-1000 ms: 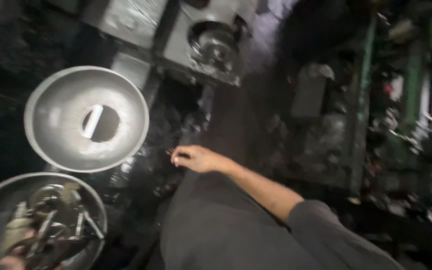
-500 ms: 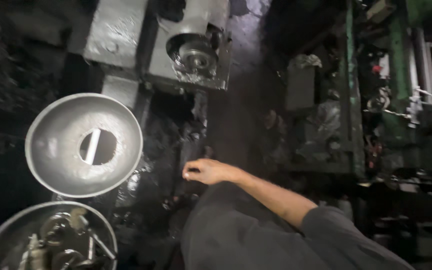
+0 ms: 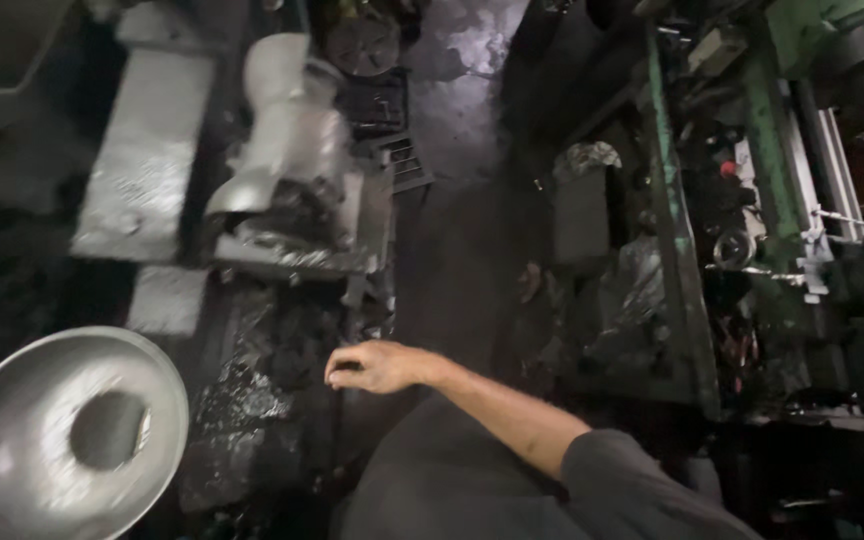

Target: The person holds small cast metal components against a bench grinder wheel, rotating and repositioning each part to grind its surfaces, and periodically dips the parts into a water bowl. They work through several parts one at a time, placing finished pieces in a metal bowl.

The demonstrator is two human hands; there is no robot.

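The right hand (image 3: pixel 377 366) has its fingers curled in, and I cannot tell if it grips anything. It hangs right of the big round shiny metal bowl (image 3: pixel 57 435), over the dark greasy machine bed (image 3: pixel 252 400)

My right hand (image 3: pixel 380 366) is bare above a matt dark cloth sleeve (image 3: pixel 642 490). The round bowl (image 3: pixel 52 440) by my knee looks like brushed metal, dull silver with a soft sheen. The machine casting (image 3: pixel 287 150) ahead is grey metal, rough and greasy. The flat block (image 3: pixel 147 150) beside it is worn, scuffed metal. The green frame (image 3: pixel 682 260) is painted metal, chipped and grimy.
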